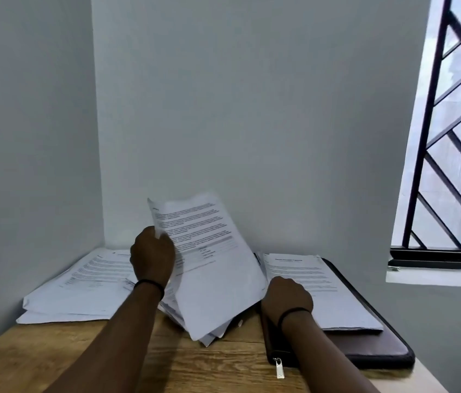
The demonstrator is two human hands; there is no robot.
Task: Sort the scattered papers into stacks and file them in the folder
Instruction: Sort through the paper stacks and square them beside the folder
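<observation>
So the papers are plain white printed sheets, black text in paragraphs, one with what looks like a grey table band across it, print too blurry to read. I count three groups: a messy pile on the left [82, 285] spread over the back-left corner of the wooden table [110, 355], a middle bunch [212, 268] being lifted and tilted up off the table, and a neater stack on the right [323, 293] lying on top of the folder [376, 347]. Only one folder, dark brown, zip-around type, flat at the right end of the table with a silver zipper pull [279, 367] hanging off its front corner. The left hand [152, 256] is pinching the upper left edge of the raised bunch, fingers curled round the paper. The right hand [287, 293] sits low at the left edge of the right stack, knuckles up; its fingers are hidden, so I can't tell if it's gripping anything. Each wrist has a thin black band, so two of those. Grey walls meet in the corner behind, and there's a barred window [450, 131] off to the right.
</observation>
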